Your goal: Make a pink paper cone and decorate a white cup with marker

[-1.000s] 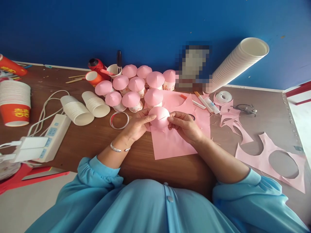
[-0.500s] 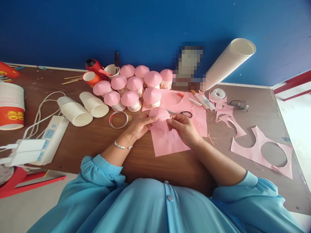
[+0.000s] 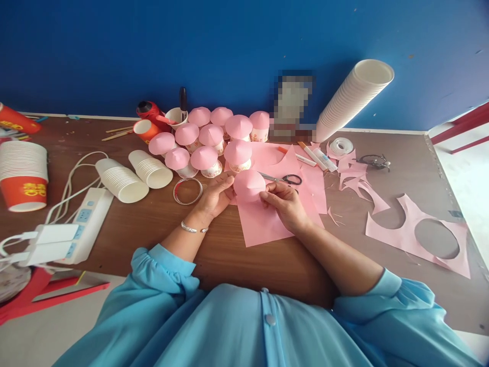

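Observation:
Above the pink paper sheet (image 3: pixel 263 224), a pink paper cone (image 3: pixel 249 183) is held between my two hands. My right hand (image 3: pixel 284 204) pinches its right edge between thumb and fingers. At the left edge my left hand (image 3: pixel 217 196) cups the cone, fingers partly hidden behind it and thumb raised beside the rim. Black-handled scissors (image 3: pixel 284 178) lie on the paper just beyond my right hand. Behind the cone stand several decorated paper cups topped with pink cones (image 3: pixel 239 153). A roll of tape (image 3: pixel 188 191) lies left of my left hand.
White cup stacks (image 3: pixel 122 181) and a power strip (image 3: pixel 89 219) with cables lie on the left. A tall leaning cup stack (image 3: pixel 353 102) is at the wall. Glue and markers (image 3: pixel 317 157), white tape (image 3: pixel 341 147), glasses (image 3: pixel 376 162) and cut pink scraps (image 3: pixel 414 219) lie right.
My left thumb has lifted off the top of the cone toward its rim. My right hand has shifted slightly down and left, and more of the scissors shows. The view has turned slightly.

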Demonstrator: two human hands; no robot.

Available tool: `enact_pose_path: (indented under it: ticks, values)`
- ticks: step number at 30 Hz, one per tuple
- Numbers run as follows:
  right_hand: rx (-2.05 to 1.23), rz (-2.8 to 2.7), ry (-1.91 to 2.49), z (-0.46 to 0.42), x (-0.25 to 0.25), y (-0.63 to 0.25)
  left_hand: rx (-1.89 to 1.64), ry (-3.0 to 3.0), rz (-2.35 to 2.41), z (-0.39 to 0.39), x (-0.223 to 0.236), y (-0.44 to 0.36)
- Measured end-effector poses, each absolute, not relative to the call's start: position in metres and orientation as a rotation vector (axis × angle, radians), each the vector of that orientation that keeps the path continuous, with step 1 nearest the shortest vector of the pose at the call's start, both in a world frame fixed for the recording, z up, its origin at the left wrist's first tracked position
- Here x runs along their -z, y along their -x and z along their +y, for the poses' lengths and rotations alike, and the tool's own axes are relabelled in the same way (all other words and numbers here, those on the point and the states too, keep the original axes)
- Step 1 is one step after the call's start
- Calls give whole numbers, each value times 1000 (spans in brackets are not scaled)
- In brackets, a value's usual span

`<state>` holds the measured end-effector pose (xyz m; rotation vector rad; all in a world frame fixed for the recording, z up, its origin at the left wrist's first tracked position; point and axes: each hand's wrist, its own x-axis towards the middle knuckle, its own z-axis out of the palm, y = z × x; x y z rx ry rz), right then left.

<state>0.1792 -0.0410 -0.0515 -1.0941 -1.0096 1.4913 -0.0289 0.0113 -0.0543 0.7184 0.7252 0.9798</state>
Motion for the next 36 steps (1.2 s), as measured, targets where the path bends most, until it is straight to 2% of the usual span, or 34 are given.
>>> enact_pose_path:
  ticks: [4, 11, 21, 36]
  values:
    - [-1515, -952, 1079, -43, 52, -176, -1093, -738, 773, 13, 54, 32]
    - [-1560, -976, 1115, -41, 49, -181, -981, -770, 727, 9, 54, 30]
    - [-1612, -1064, 1037, -38, 47, -185, -1041, -705, 821, 11, 58, 32]
    - [-1521, -1033, 1032, -42, 52, -187, -1025, -805, 806, 5, 56, 24]
